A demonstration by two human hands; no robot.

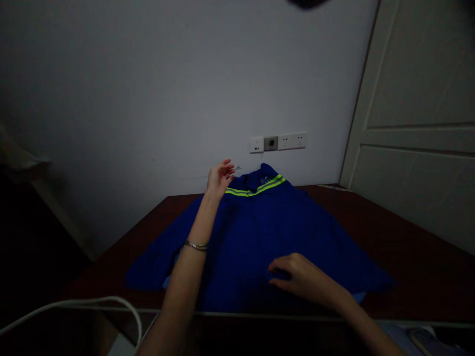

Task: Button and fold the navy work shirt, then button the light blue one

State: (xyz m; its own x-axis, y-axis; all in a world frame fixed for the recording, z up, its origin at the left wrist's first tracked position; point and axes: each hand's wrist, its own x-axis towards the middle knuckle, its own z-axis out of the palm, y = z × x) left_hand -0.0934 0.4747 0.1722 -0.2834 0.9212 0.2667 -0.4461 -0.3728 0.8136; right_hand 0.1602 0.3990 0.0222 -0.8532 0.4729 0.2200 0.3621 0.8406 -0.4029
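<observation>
A blue jacket (252, 232) lies spread on the dark red-brown table, its collar toward the wall and its sleeves out to both sides. A yellow-green reflective stripe crosses it below the collar. My left hand (221, 177) is raised near the left side of the collar, fingers loosely curled and apart, with nothing visible in them. A bracelet circles the left wrist. Over the lower front of the jacket, my right hand (293, 274) is held with thumb and fingers apart in a C shape, and no object shows between them. Whether it touches the cloth I cannot tell.
The table (408, 237) backs onto a pale wall holding a row of sockets (292, 141). A panelled door (419, 123) stands at the right. A white cable (111, 299) loops at the lower left, near the table's front edge. The light is dim.
</observation>
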